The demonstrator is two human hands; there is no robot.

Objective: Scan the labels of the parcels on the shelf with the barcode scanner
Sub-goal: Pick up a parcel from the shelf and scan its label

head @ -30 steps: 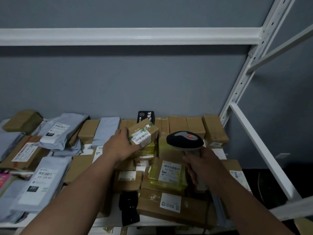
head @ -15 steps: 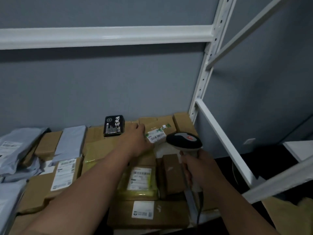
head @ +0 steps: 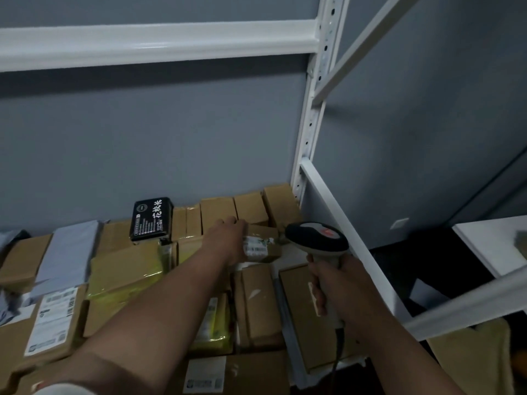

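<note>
My left hand point(head: 228, 242) grips a small brown parcel point(head: 263, 243) with a white barcode label, low over the back right of the shelf among other brown boxes. My right hand point(head: 332, 283) grips the handle of the barcode scanner point(head: 316, 238), whose black and grey head with a red mark sits just right of the small parcel, almost touching it. The scanner's cable hangs down below my right hand. Many parcels cover the shelf point(head: 293, 366): brown cartons, yellow-taped boxes point(head: 125, 277) and grey mailer bags point(head: 68, 252).
A black box with white writing point(head: 151, 219) stands against the grey wall at the back. A white upright post point(head: 313, 109) and a sloping side rail point(head: 350, 238) bound the shelf on the right. A white beam point(head: 156, 44) runs overhead. A white surface point(head: 490, 243) lies further right.
My view has swung right. My left hand has carried the small parcel from mid-air down to the back right of the shelf, and the scanner now sits close beside it.
</note>
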